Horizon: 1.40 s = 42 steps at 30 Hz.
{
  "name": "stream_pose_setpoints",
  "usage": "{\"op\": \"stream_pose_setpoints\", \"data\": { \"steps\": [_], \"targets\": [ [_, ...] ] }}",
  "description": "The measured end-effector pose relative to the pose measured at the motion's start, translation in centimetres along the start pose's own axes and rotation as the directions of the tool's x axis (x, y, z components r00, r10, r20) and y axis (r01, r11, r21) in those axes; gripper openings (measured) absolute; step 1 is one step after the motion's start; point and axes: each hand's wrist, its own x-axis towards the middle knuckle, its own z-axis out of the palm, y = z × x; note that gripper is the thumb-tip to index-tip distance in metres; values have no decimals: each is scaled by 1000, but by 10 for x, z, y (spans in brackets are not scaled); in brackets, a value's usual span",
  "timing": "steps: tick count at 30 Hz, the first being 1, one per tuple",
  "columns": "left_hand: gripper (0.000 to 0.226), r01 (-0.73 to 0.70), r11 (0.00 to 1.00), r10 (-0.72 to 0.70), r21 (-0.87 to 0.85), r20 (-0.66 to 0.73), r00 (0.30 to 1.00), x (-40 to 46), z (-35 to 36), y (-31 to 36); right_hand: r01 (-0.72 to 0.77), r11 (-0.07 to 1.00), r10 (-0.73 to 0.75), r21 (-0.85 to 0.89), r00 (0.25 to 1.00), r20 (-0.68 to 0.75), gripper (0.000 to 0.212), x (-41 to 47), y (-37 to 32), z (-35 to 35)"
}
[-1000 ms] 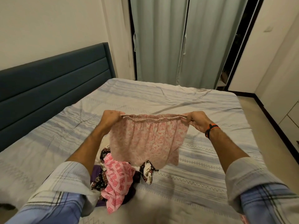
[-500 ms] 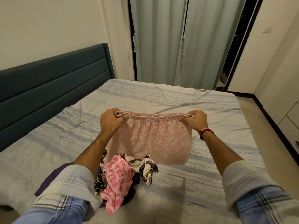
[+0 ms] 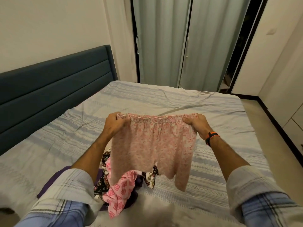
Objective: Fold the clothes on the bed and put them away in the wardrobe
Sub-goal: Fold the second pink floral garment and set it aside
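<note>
Pink floral cotton, gathered at an elastic waistband, hangs in the air above the bed [image 3: 164, 99]: a pair of shorts [image 3: 152, 145] held up by both hands. The left hand [image 3: 114, 124] grips one end of the waistband with its fingers curled round the cloth, and the right hand [image 3: 198, 124] pinches the other end, thumb on the near side of the fabric. The waistband runs nearly level between them, slightly slack, and the two short legs dangle free, the one under the right hand reaching lower. A black and orange wristband [image 3: 210, 136] sits on the right wrist. Both forearms come out of rolled plaid sleeves, the left sleeve [image 3: 68, 194] and the right sleeve [image 3: 255, 190].

Below the shorts, on the near part of the bed, lies a heap of unfolded clothes [image 3: 118, 190]: a pink piece with a diamond print on top, a dark paisley piece beside it, and purple cloth underneath. The shorts hang just above this heap and partly hide it; whether they touch it cannot be told.

The bed wears a pale striped sheet, creased toward its far side. A dark teal padded headboard [image 3: 54, 89] stands along the bed's left edge. Beyond the bed's far edge hang grey-green curtains [image 3: 180, 43].
</note>
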Motion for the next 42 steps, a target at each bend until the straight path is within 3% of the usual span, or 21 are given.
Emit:
{"op": "stream_pose_setpoints", "data": {
  "steps": [4, 7, 9, 13, 16, 18, 20, 22, 24, 27, 33, 37, 42],
  "targets": [
    [4, 69, 984, -62, -166, 49, 997, -5, 4, -4, -1, 998, 2, -65, 1000, 12, 36, -2, 1, 3],
    [16, 106, 974, -86, -202, 103, 991, -6, 2, -8, -16, 999, 19, -52, 999, 45, 50, -2, 1, 1],
    [16, 165, 952, -126, -257, 163, 979, -9, -3, -3, -40, 999, 37, 33, 995, 94, 42, -1, -1, -4],
    [19, 425, 783, -190, -453, 477, 858, -21, -21, 11, -161, 954, 38, 254, 902, 431, 64, -4, -6, -21],
    [23, 523, 698, -181, -488, 587, 789, -25, -25, 14, -228, 924, 36, 308, 851, 524, 52, -3, -11, -23],
    [21, 544, 727, -301, -419, 518, 800, -18, -18, 13, -235, 937, 123, 257, 914, 387, 28, -1, -14, -13],
    [21, 509, 818, -430, -267, 303, 850, -8, -5, 8, -186, 980, 190, -76, 981, 42, 10, 2, -14, 2],
    [31, 431, 895, -424, -112, 81, 902, -3, 12, 3, -147, 918, 96, -368, 983, -154, 18, 0, -11, 22],
    [30, 378, 925, -379, -23, -13, 925, -12, 27, 11, -88, 910, 35, -406, 990, -134, 30, -8, -11, 42],
    [14, 312, 949, -312, 29, -31, 950, -26, 49, 32, -12, 931, -27, -365, 994, -103, 33, -13, -9, 68],
    [16, 228, 974, -228, -8, -68, 971, -31, 80, 43, 77, 922, -97, -379, 995, -36, 34, -21, -14, 96],
    [8, 127, 991, -127, -47, 0, 992, -39, 93, 51, 109, 914, -112, -390, 994, 17, 28, -23, -17, 106],
    [23, 54, 991, -26, -124, 218, 976, -42, 98, 56, 101, 925, -65, -366, 992, 112, 27, -26, -24, 110]
  ]
}}
